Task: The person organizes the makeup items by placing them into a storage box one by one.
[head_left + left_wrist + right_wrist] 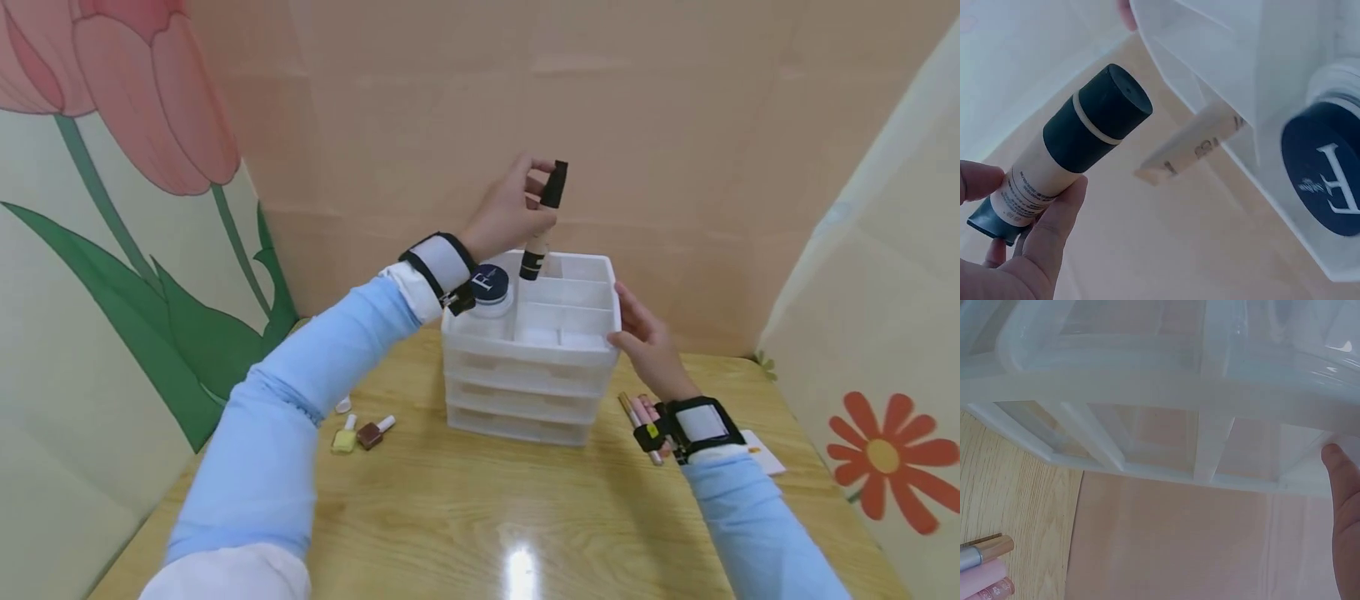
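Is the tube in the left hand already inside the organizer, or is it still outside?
Mostly outside: the left hand holds the tube upright, its lower black end just at the organizer's back compartment.

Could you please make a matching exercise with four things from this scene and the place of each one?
Things:
1. cosmetic tube
2. round jar
3. nail polish bottles
4. lip gloss tubes

Places:
A. on the table, left of the organizer
B. in the left hand
C. on the table by the right hand
D. in the organizer's top tray

Pairs: 1-B, 2-D, 3-A, 4-C
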